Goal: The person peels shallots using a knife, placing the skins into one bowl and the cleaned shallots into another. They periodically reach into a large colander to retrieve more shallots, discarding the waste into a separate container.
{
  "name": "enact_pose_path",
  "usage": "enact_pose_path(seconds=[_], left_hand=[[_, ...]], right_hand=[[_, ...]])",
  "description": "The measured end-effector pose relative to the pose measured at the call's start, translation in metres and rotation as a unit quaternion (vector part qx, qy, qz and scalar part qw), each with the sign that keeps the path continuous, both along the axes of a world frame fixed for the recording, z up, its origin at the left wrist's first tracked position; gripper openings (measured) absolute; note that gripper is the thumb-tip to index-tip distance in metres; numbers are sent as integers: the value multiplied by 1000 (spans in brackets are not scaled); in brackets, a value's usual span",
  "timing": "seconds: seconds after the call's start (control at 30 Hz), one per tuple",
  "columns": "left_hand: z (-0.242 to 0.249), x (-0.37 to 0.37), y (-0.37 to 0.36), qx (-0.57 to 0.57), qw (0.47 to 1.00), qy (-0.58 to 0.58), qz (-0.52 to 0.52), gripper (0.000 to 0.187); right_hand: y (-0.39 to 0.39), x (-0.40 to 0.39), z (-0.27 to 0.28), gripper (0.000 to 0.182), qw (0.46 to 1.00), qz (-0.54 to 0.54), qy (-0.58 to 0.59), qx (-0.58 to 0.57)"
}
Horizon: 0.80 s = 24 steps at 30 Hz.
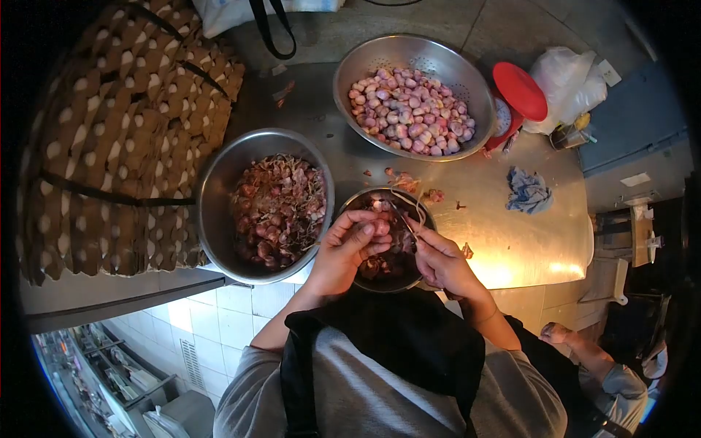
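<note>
Over a small metal bowl (392, 285) near my body, my left hand (349, 244) pinches a pinkish shallot (380, 227). My right hand (442, 257) is closed on a small knife (400, 214), its blade pointing up and left beside the shallot. Dark skins and some shallots lie in this bowl. To the left stands a large metal bowl (210, 219) holding unpeeled shallots (274, 212) with dry skins and roots. A metal colander (467, 69) behind holds many peeled shallots (412, 113).
Stacked egg trays (124, 146) with black straps stand at the left. On the metal table (511, 248) lie scattered skins (403, 181) and a blue cloth (529, 190). A red scale (519, 92) and plastic bags (566, 84) stand back right. Another person's arm (588, 354) shows lower right.
</note>
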<state>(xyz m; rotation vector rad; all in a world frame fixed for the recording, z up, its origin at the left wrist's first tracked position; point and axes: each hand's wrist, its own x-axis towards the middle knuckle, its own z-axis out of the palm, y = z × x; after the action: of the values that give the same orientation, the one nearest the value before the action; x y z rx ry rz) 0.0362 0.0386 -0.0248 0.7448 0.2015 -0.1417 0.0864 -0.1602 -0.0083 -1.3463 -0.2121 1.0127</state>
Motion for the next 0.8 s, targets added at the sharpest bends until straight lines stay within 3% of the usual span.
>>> enact_pose_path(seconds=[0.07,0.17,0.27,0.4,0.8], left_hand=[[-1,2,-2,-12,1000,6,4,15],[-3,2,-1,-35,999,4,-6,15],[4,2,-3,-42,999,11,3,18],[3,1,-5,-50,999,10,7,21],[2,3,-10,-49,999,13,6,22]], right_hand=[[-3,0,7,48,994,-9,102,43],[5,-7,24,49,996,-62,63,23],[9,-16,7,51,991,-70,-97,54],[14,-24,6,51,992,-25,-77,92],[17,-28,-2,49,992,-49,-81,87]])
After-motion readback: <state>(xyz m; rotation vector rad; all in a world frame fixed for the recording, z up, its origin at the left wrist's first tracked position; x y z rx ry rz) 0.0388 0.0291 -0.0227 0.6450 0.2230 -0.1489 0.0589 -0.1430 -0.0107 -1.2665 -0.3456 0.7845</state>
